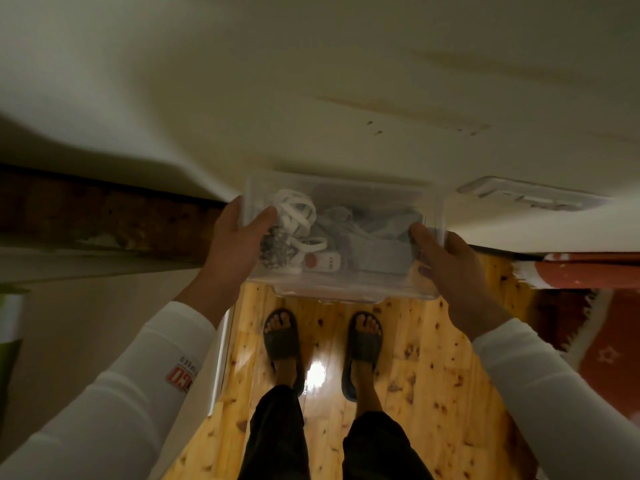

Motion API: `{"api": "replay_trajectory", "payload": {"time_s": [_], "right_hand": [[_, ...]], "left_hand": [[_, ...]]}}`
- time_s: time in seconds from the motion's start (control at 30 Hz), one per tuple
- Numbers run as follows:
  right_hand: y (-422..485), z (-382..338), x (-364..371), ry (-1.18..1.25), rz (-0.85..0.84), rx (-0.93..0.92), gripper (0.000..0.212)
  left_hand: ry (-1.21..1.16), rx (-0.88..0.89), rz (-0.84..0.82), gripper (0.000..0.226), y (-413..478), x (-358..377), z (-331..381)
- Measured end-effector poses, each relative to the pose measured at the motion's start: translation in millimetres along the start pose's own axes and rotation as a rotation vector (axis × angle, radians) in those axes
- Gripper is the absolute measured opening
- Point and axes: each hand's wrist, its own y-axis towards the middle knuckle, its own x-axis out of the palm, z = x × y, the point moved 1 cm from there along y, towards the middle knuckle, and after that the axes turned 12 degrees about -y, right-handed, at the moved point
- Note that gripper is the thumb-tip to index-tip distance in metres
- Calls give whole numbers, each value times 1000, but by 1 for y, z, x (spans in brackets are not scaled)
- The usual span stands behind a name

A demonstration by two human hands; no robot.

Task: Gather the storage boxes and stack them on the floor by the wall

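The fingers (266, 216) of the left hand (239, 244) curl over the left end of a clear storage box (346, 237), thumb lying inside the rim and the other fingers behind the wall, so the hand is clamped on that end. The right hand (446, 261) grips the opposite end in the same way, its thumb (420, 233) pressed along the inner edge and its fingertips showing through the plastic at the lower corner. The box is lifted, held level between the two hands in front of the person, above the wooden floor (415, 368) and just ahead of the feet in dark sandals (282, 337). It has no lid on it. Inside lie a coil of white cable (294, 209) at the left, pale grey cloth-like items (363, 233) across the middle and right, and a small white object with a red dot (320, 261) near the front wall. Beyond the box runs a pale wall (311, 81). A second clear plastic piece (526, 197), either a lid or another box, sits to the right against that wall; which one it is cannot be told. A red patterned rug (595, 327) lies on the floor at the right. Both arms wear white sleeves (131, 393), the left one with a red logo.
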Motion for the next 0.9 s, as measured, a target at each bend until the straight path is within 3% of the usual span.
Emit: {"api": "replay_trajectory", "payload": {"time_s": [0.17, 0.3, 0.4, 0.6, 0.73, 0.9], "right_hand": [[0, 1, 0, -1, -22, -15, 41], [-1, 2, -1, -12, -14, -23, 36], [-2, 5, -3, -15, -31, -16, 31], [-8, 3, -3, 9, -63, -24, 39], [-10, 4, -4, 11, -66, -26, 39], [-13, 7, -8, 45, -86, -56, 43]], "left_hand": [[76, 68, 17, 19, 2, 1, 0], [182, 50, 13, 59, 5, -3, -2], [197, 64, 43, 71, 3, -5, -6], [266, 79, 76, 97, 0, -9, -10], [414, 131, 90, 96, -2, -14, -14], [599, 331, 133, 84, -11, -16, -13]]}}
